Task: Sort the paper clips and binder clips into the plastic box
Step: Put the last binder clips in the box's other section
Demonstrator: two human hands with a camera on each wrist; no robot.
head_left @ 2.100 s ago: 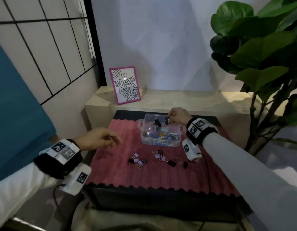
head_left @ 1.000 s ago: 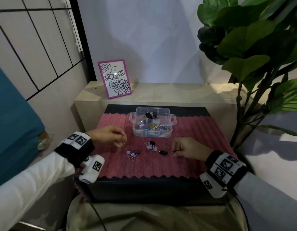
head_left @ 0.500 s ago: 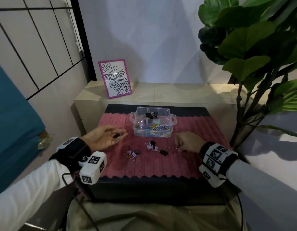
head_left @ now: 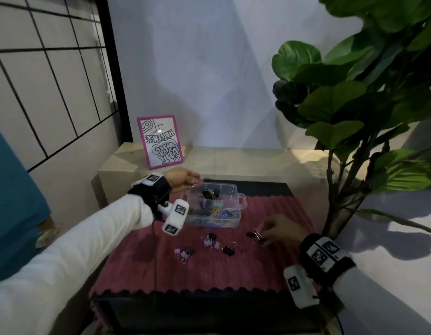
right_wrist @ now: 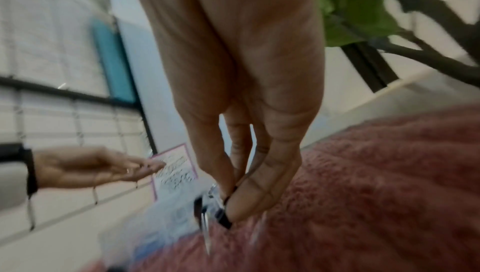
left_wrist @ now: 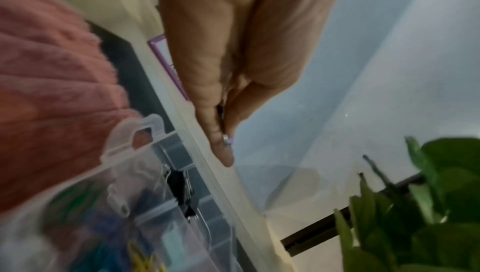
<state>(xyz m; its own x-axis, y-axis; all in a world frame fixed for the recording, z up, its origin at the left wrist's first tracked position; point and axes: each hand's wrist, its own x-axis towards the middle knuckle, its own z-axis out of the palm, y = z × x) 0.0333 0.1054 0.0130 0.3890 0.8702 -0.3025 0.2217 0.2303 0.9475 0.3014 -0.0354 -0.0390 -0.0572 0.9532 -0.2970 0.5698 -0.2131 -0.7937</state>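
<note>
A clear plastic box (head_left: pixel 236 215) stands at the back of the pink mat, with coloured paper clips (head_left: pixel 221 212) in front and black binder clips (head_left: pixel 209 193) (left_wrist: pixel 182 190) in a rear compartment. My left hand (head_left: pixel 193 181) hovers over the box's back-left corner (left_wrist: pixel 124 153). It pinches a small purple binder clip (left_wrist: pixel 228 140) between thumb and finger. My right hand (head_left: pixel 262 234) (right_wrist: pixel 231 200) is low over the mat, right of the box, and pinches a black binder clip (head_left: pixel 257 234) (right_wrist: pixel 223 218). Several purple and black binder clips (head_left: pixel 210 240) lie loose on the mat.
The ribbed pink mat (head_left: pixel 209 272) covers a black table. A beige ledge (head_left: pixel 245 160) behind it holds a purple-framed drawing (head_left: pixel 160 141). A big leafy plant (head_left: pixel 354 105) crowds the right side. A teal panel (head_left: pixel 13 201) is at the left.
My left hand has risen from the mat's left side to above the box's back-left corner, carrying a clip. My right hand has stayed right of the loose clips and now pinches a black one.
</note>
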